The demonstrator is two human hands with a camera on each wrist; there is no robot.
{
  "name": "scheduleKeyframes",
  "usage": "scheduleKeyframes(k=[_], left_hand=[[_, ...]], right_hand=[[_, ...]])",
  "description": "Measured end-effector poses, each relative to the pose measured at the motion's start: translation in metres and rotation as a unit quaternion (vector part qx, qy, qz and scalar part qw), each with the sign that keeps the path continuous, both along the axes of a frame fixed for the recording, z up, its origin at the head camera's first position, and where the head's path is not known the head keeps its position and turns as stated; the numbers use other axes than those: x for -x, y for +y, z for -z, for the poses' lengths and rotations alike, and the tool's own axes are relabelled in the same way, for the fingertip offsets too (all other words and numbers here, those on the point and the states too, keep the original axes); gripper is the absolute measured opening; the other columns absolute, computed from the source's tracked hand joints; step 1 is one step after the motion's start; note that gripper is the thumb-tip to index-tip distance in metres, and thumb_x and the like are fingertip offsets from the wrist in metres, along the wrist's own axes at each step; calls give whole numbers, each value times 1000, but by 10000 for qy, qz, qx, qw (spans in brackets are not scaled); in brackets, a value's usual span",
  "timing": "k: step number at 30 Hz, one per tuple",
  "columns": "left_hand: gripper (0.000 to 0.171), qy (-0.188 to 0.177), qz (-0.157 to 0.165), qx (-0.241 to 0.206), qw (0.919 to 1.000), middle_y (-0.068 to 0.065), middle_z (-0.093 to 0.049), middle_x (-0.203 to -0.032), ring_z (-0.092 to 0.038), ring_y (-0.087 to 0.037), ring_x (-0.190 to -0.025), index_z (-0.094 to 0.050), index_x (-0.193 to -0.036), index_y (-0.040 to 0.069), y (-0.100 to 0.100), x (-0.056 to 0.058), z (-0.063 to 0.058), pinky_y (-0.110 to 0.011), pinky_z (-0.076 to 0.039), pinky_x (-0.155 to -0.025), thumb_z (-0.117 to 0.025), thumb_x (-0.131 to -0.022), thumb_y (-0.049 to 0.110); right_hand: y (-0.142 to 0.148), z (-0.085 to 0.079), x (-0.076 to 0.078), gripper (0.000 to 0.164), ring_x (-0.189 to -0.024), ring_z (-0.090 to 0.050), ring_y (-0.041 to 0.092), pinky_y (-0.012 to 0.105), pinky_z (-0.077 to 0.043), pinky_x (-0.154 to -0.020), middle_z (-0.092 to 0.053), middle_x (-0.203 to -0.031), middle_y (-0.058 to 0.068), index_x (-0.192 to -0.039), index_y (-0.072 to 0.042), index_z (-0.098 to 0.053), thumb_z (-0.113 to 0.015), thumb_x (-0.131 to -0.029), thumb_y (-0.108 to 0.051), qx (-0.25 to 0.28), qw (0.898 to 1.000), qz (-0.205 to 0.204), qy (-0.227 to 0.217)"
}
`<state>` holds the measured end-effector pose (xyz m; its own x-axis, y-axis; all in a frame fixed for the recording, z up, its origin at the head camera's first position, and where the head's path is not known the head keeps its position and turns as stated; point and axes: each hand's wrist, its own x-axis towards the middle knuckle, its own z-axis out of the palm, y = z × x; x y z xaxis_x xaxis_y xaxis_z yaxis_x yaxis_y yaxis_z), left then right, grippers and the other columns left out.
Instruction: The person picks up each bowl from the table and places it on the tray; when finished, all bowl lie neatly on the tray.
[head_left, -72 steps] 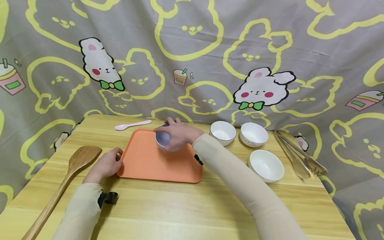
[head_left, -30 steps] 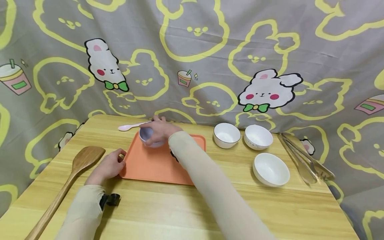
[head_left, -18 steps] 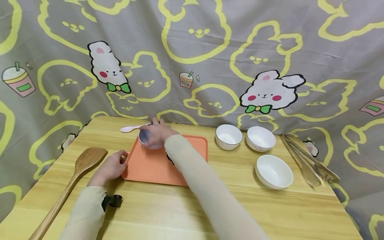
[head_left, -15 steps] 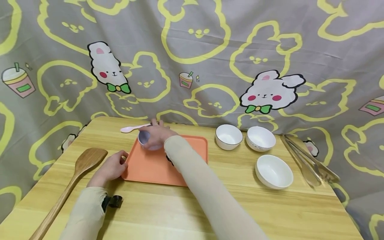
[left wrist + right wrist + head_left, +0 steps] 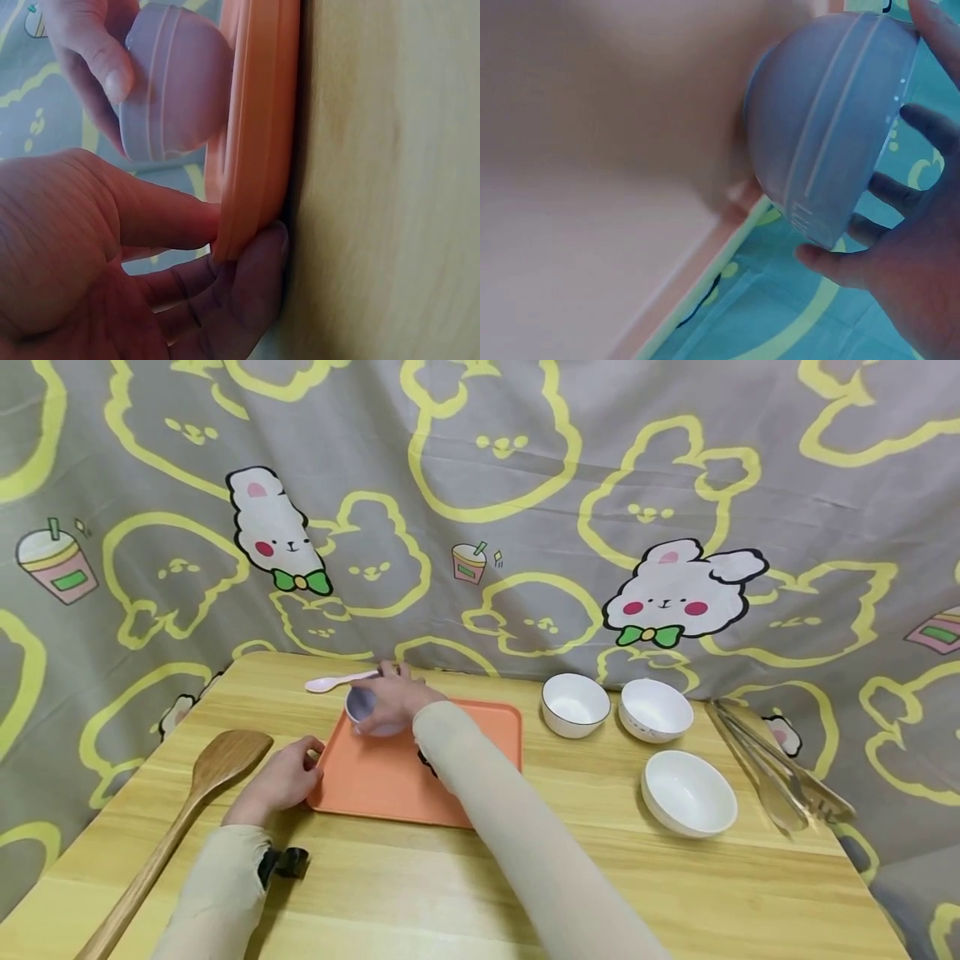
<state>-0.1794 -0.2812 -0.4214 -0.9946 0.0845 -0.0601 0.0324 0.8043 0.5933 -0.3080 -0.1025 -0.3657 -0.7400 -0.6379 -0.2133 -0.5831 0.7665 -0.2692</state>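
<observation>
From where I sit, the grey patterned curtain [image 5: 375,443] fills most of the head view, rising behind the wooden table [image 5: 405,893]. On the table lies the orange tray [image 5: 375,781]. The left hand [image 5: 281,781] pinches its left edge narrowly, thumb on the rim and fingers curled beneath. I judge the tray stiff, light and rather smooth, so it could slide; a rim hold like this suits it.

Left of the tray rests the wooden spatula [image 5: 176,831], its handle running toward me. Metal utensils [image 5: 780,806] lie at the far right.

Among the bowls, I take the white bowl in front [image 5: 690,793] as the biggest. Behind it stand a dark-rimmed bowl [image 5: 576,706] and another white bowl [image 5: 656,710], near each other.

The purple bowl [image 5: 825,127] sits mouth up over the tray's far left corner; I can't tell whether its base bears fully. The right hand [image 5: 397,697] holds it from above, spread wide, thumb at the near side and fingers along the far rim. It looks like thin plastic: light, firm, hard to break, a bit slick. I'd grip the rim.

The pink spoon [image 5: 326,683] lies just beyond that corner.
</observation>
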Motion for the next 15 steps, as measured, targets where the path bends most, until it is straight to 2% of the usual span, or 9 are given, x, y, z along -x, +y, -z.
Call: scheduleKeyframes(k=[5, 10, 15], left_hand=[[28, -147, -54, -28, 9999, -11, -60, -78, -56, -21, -63, -52, -113, -9, 0, 0, 1, -33, -47, -55, -56, -86, -3], [29, -112, -25, -101, 9999, -12, -59, -78, -56, -21, -62, -51, -114, -10, -1, 1, -2, -34, -48, -54, -56, -86, -3], [30, -170, 15, -140, 9998, -13, -59, -79, -57, -21, -63, -50, -115, -11, -3, -1, -3, -34, -49, -54, -56, -87, -3]], right_hand=[[12, -7, -3, 87, -143, -12, 36, 54, -35, -102, -15, -158, 9, -152, -38, -35, -71, -77, -65, 202, 9997, -152, -37], [37, -19, -5, 86, -142, -12, 33, 51, -34, -105, -13, -159, 12, -152, -28, -38, -72, -79, -60, 527, 9983, -251, -22], [66, -29, -9, 87, -142, -15, 31, 52, -30, -109, -17, -158, 10, -153, -28, -35, -69, -80, -64, 284, 9993, -197, 172]])
